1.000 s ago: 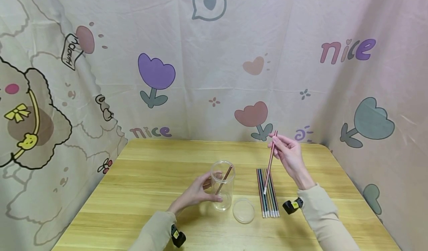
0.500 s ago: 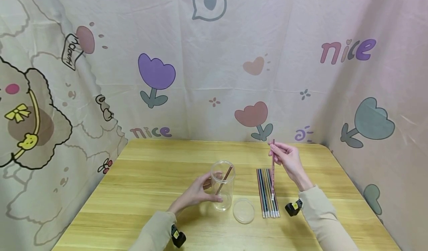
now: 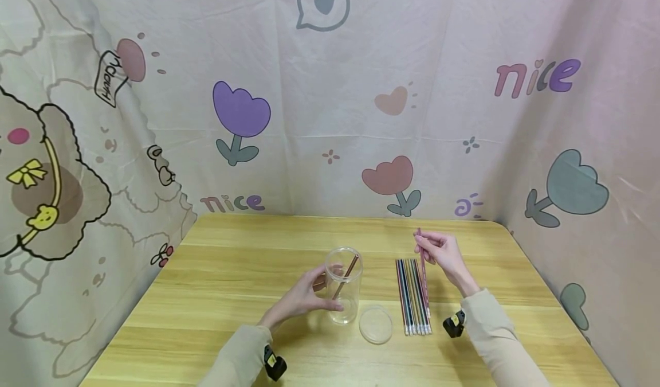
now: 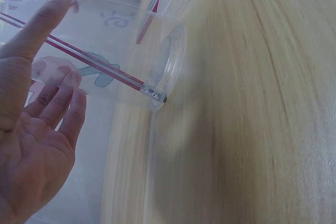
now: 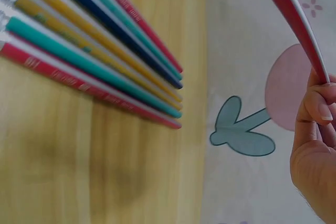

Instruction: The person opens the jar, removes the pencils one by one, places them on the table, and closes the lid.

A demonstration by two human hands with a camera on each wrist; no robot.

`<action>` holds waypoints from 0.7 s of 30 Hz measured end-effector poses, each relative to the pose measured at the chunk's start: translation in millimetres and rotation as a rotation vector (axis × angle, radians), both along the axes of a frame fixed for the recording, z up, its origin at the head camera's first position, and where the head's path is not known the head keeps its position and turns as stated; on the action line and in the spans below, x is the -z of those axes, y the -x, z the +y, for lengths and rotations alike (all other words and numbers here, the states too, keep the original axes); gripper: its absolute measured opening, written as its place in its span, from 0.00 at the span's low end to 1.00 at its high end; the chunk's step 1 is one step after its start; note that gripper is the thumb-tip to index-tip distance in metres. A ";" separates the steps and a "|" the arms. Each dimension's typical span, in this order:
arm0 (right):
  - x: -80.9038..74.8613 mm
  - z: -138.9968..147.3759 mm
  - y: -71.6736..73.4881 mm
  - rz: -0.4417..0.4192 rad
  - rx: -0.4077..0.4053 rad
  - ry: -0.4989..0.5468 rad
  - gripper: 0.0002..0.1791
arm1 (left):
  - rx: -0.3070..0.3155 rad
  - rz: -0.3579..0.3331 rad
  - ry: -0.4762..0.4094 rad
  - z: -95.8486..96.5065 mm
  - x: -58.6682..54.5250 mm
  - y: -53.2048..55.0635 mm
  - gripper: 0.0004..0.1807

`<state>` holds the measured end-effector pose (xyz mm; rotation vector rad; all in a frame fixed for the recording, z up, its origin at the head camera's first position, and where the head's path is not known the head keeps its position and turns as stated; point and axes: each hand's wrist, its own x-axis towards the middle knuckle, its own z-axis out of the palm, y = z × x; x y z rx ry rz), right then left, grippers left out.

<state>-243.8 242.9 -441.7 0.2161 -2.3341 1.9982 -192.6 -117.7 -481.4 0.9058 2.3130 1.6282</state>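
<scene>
My left hand grips a clear plastic jar standing upright on the table, thumb on one side and fingers round the other. A red pencil leans inside the jar, its eraser end at the bottom. My right hand pinches another red pencil near its upper end, eraser end down. This pencil hangs over the right side of a row of pencils; whether it touches them I cannot tell. In the right wrist view the row holds red, green, yellow and dark blue pencils.
A clear round lid lies on the wooden table between the jar and the pencil row. Patterned cloth hangs behind the table and along both sides. A small black camera is on each wrist.
My right hand has come lower and slightly nearer, and the pencil's eraser end has swung from over the row's middle to its right edge. The left hand and jar have stayed put.
</scene>
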 end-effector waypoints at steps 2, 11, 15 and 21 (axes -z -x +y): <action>3.3 1.3 0.7 -0.001 -0.002 -0.015 0.22 | 0.001 -0.002 -0.002 0.1 -0.6 -0.2 0.47; 15.5 6.5 1.7 -0.040 -0.008 -0.048 0.23 | 0.003 0.000 -0.004 0.5 -2.3 -1.0 0.47; 17.8 8.1 -0.1 -0.057 -0.016 -0.067 0.24 | 0.003 0.001 -0.003 0.5 -1.4 -0.4 0.47; 21.4 10.2 -2.2 -0.075 -0.028 -0.089 0.26 | 0.004 -0.005 -0.002 0.1 -0.8 -0.1 0.47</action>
